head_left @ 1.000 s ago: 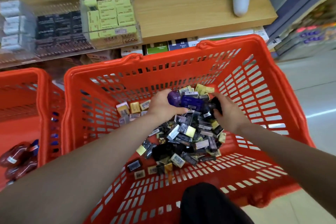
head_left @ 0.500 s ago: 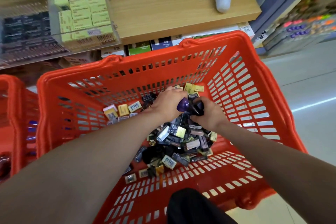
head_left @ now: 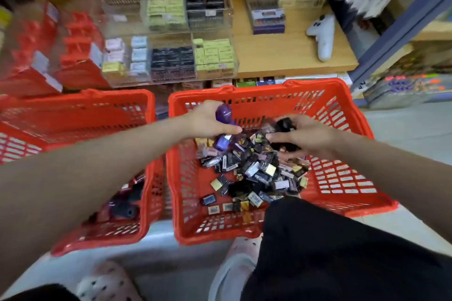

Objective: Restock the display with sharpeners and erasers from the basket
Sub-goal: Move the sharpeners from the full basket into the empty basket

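Note:
A red basket point(head_left: 337, 186) on the floor holds a heap of small wrapped erasers point(head_left: 256, 173) in black, yellow and grey. My left hand point(head_left: 208, 121) grips purple sharpeners point(head_left: 223, 113) above the basket's far left part; another purple piece point(head_left: 223, 142) shows just below the hand. My right hand point(head_left: 303, 135) holds a black sharpener point(head_left: 283, 127) over the heap's far right side. Behind the baskets a clear acrylic display point(head_left: 171, 56) on the wooden shelf holds rows of yellow, black and pale erasers.
A second red basket point(head_left: 73, 115) stands to the left with dark sharpeners point(head_left: 122, 208) in its bottom. A white plush toy point(head_left: 322, 36) and a purple pencil box point(head_left: 267, 19) sit on the shelf. Red boxes point(head_left: 49, 56) are stacked at left. My feet in spotted slippers point(head_left: 107, 281) are below.
The view has pulled back and swung left, showing the display and second basket. Both hands have lifted from the heap, the left with purple sharpeners, the right with a black one, and moved apart.

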